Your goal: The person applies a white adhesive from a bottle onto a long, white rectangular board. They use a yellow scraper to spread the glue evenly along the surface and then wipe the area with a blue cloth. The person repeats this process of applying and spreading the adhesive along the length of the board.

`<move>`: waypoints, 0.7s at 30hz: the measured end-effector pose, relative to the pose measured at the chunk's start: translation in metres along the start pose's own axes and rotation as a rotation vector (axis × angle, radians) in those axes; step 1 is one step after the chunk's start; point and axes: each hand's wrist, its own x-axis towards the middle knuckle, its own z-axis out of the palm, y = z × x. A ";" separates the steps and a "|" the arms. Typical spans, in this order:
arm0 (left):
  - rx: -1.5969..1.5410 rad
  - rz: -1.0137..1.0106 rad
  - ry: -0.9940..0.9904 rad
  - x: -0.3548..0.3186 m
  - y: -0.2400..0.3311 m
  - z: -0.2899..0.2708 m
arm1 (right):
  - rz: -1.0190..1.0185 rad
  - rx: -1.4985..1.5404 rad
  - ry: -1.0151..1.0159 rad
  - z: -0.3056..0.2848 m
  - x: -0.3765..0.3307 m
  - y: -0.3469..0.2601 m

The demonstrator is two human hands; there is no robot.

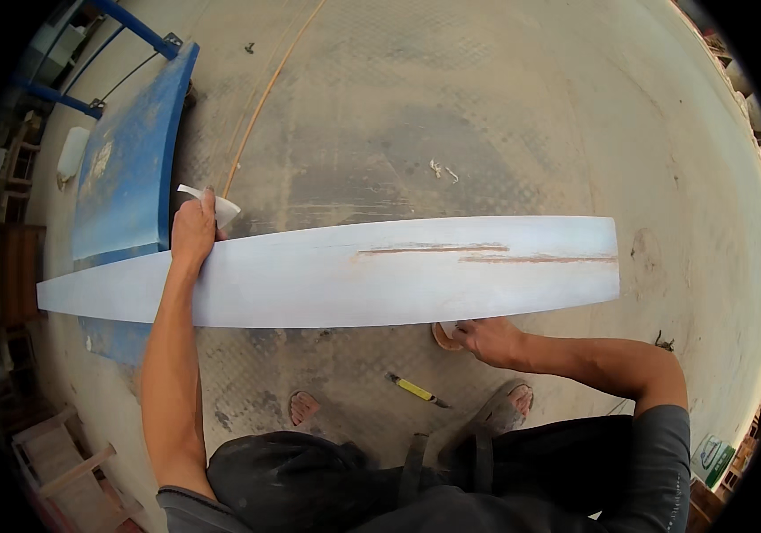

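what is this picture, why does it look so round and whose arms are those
There is no robot here: the arms belong to a person working with bare hands. The single picture comes from a camera worn on that person's head, looking down; its wide fisheye lens bends straight edges and leaves dark corners.

Across the middle is a long pale board, narrower at its left end, with reddish-brown streaks toward the right. Its left part crosses over a blue platform.

The left hand, at the board's far edge, holds a white piece. The right hand is at the near edge beside a round brown thing; its grip is partly hidden. A yellow-handled tool lies on the floor.
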 end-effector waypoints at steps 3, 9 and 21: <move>-0.056 -0.062 -0.011 0.000 -0.007 -0.004 | 0.018 0.034 -0.064 0.016 0.013 -0.010; -0.095 -0.060 -0.063 -0.002 -0.011 -0.002 | -0.009 -0.096 -0.085 0.044 0.022 -0.017; -0.318 -0.113 -0.049 -0.008 -0.002 -0.009 | 0.509 0.484 0.174 0.031 0.008 -0.014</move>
